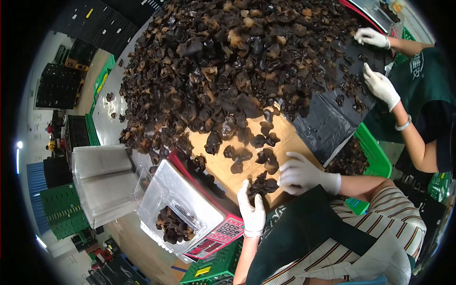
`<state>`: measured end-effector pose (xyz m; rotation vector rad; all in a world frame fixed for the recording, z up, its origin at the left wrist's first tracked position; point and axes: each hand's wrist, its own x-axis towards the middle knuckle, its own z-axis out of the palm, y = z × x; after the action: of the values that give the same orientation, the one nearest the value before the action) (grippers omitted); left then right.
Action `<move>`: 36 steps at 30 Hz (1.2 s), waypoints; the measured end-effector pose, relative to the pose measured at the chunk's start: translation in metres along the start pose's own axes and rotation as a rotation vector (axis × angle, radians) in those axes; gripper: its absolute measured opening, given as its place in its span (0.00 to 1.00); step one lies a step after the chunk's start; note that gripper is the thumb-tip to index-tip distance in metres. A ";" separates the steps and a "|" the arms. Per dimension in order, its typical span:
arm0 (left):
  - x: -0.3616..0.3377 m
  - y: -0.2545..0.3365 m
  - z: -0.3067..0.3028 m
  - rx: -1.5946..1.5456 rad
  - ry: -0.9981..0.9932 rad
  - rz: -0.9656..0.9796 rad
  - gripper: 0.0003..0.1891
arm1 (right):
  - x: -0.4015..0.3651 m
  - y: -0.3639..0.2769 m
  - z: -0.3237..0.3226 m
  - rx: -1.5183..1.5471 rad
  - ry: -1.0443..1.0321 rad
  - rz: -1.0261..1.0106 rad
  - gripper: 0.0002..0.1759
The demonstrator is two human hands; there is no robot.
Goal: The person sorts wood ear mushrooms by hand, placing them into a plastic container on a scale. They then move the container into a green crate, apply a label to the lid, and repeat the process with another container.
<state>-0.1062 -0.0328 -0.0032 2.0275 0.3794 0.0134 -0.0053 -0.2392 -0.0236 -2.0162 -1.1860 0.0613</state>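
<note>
A small clump of dark wood ear mushrooms (262, 185) lies between my two white-gloved hands at the near edge of a tan board. My left hand (251, 213) has its fingers and thumb around the clump's left end. At the clump's right side is my right hand (304, 175), its fingers apart and the nearest fingertips beside the mushrooms. Several loose wood ears are spread on the board (289, 137) just beyond. To the left, a red scale (228, 230) carries an open clear plastic box (194, 202) with wood ears (175, 225) inside.
A large heap of wood ears (228, 61) covers the table's far side. Stacked clear boxes (102, 183) stand left of the scale. At right are black plastic sheeting (327, 126), a green crate (375, 152), and a co-worker's gloved hands (382, 89) beside the heap.
</note>
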 end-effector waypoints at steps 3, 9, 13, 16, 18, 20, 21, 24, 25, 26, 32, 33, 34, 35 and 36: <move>0.010 0.013 -0.001 0.196 -0.055 0.113 0.26 | 0.036 0.002 -0.012 -0.003 0.217 0.182 0.10; 0.019 0.006 0.003 0.332 -0.058 0.174 0.15 | 0.063 0.027 -0.005 -0.028 0.184 0.234 0.08; 0.020 0.013 -0.002 0.369 -0.113 0.200 0.13 | 0.058 0.033 -0.075 0.611 -0.167 0.504 0.08; 0.030 0.040 -0.010 0.389 -0.108 0.217 0.14 | 0.052 0.029 -0.124 0.705 -0.611 0.618 0.09; 0.042 0.050 -0.011 0.404 0.008 0.252 0.13 | 0.052 0.029 -0.113 0.519 -0.359 0.500 0.07; 0.062 0.049 -0.011 0.501 0.074 0.335 0.17 | 0.061 0.030 -0.090 0.273 -0.102 0.342 0.07; 0.071 0.052 -0.008 0.587 0.099 0.334 0.17 | 0.069 0.031 -0.075 0.149 0.026 0.259 0.07; 0.082 0.035 -0.005 0.727 0.054 0.250 0.16 | 0.085 0.034 -0.032 -0.262 0.232 0.061 0.11; 0.083 0.025 -0.004 0.754 0.018 0.209 0.15 | 0.087 0.041 -0.016 -0.322 0.207 0.056 0.12; 0.083 0.019 -0.004 0.739 0.022 0.224 0.13 | 0.088 0.044 -0.008 -0.382 0.180 0.053 0.13; 0.065 0.039 -0.011 0.356 0.013 0.145 0.09 | 0.070 0.043 -0.082 0.476 0.105 0.226 0.07; 0.058 0.050 -0.011 0.133 -0.128 0.050 0.09 | 0.057 0.048 -0.104 0.536 -0.138 0.244 0.12; 0.053 0.068 -0.010 -0.041 -0.348 0.033 0.12 | 0.046 0.048 -0.128 0.604 -0.394 0.251 0.16; 0.053 0.084 -0.009 -0.092 -0.484 0.111 0.12 | 0.035 0.052 -0.138 0.777 -0.521 0.280 0.15; 0.055 0.093 -0.007 -0.142 -0.622 0.192 0.12 | 0.032 0.049 -0.146 0.836 -0.614 0.436 0.17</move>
<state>-0.0313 -0.0513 0.0719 1.8092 -0.2034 -0.4486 0.1070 -0.3149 0.0569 -1.4634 -0.8086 1.2485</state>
